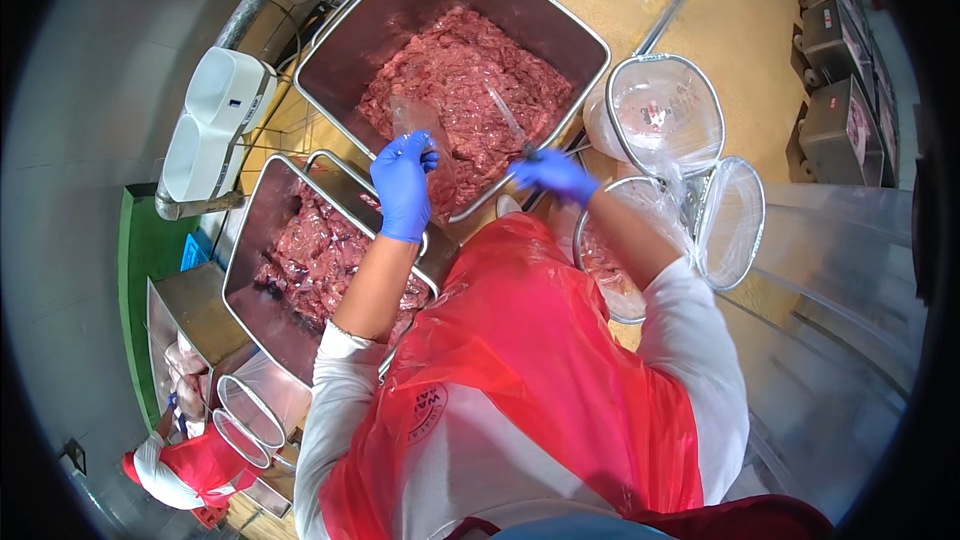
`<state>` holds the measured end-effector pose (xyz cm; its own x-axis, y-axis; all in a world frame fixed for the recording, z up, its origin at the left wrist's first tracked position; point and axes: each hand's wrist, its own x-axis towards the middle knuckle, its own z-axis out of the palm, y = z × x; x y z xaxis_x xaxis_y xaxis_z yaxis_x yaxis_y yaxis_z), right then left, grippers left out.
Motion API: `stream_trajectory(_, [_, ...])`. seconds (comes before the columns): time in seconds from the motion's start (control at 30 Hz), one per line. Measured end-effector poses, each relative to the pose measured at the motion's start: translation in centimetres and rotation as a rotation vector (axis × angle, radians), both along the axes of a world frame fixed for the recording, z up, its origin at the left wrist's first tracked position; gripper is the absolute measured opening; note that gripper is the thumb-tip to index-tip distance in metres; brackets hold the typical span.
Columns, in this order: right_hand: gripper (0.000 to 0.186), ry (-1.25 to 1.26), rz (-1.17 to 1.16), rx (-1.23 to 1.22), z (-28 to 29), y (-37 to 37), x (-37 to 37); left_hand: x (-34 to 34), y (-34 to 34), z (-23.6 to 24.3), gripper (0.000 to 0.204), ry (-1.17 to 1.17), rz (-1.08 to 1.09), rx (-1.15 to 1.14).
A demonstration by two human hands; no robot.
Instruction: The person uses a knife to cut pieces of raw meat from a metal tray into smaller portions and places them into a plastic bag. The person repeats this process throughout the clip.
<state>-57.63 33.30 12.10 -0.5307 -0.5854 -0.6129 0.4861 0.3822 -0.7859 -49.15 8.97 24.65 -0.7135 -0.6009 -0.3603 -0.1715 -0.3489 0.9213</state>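
My left hand [402, 187], in a blue glove, has its fingers closed on a thin translucent sheet [420, 115], which hangs over the raw meat [480, 70] in a large steel bin [345, 50]. My blue-gloved right hand [555, 175], slightly blurred, grips a knife [505, 110] by its dark handle, the blade over that meat. A second steel bin [243, 290] at lower left holds more meat [305, 250]. To the right stand round hoops [730, 225] lined with clear bags, one with meat [610, 270] in it.
A white two-compartment holder [210, 125] is on a pipe at left. A co-worker [195, 465] in a red apron is at lower left by more bagged hoops [250, 410]. Steel trolleys [840, 130] line the right side, near translucent curtain strips [820, 280]. The floor [750, 80] is yellow.
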Motion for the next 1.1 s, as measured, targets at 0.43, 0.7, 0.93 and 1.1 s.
stream_trajectory(0.43, [0.024, -0.069, -0.754, -0.385, 6.0, -2.0, -4.4, -11.2, -5.1, -1.7, 0.013, 0.001, -0.027, 0.032])
stream_trajectory(0.7, [0.023, 0.474, -0.428, -0.386, 22.1, -6.1, -13.3, -14.6, -6.5, -7.8, 0.028, 0.033, -0.005, 0.169])
stream_trajectory(0.93, [0.020, 0.518, -0.537, -0.327, 20.9, -12.1, -16.2, -5.8, -11.2, -6.4, 0.050, 0.040, 0.016, 0.007])
stream_trajectory(1.1, [0.013, 0.614, -0.554, -0.041, 18.3, -16.5, -17.4, 10.5, -16.2, -13.7, 0.032, -0.034, 0.126, 0.074])
